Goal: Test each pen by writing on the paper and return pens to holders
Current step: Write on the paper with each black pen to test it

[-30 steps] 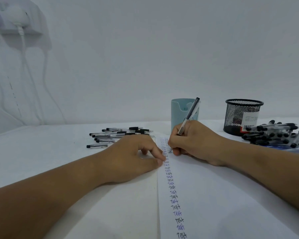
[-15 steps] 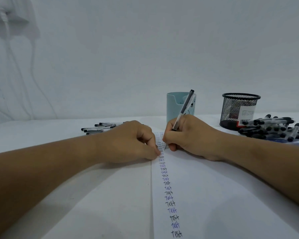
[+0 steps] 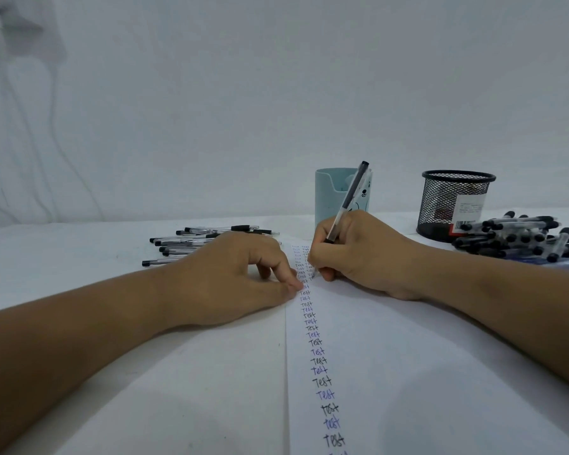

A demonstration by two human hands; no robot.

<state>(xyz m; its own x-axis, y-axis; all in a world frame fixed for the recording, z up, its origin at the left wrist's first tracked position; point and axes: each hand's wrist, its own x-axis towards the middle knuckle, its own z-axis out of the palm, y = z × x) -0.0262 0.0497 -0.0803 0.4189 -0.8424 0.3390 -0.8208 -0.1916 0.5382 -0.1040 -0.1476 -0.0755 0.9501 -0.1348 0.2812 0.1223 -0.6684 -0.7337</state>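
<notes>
Topmost tiny words on the paper point(image 3: 408, 372) illegible; pen point(image 3: 348, 201) tip behind right hand point(image 3: 358, 254) fingers.

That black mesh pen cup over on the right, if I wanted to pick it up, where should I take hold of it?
Probably round the upper wall of the black mesh cup, coming from its left side. It stands upright and round, so a hand wraps it easily there, while the pile of pens lies against its right and front, and the label sits on that side too.

Dim, cool light; edges bowed, perhaps blurred.
</notes>
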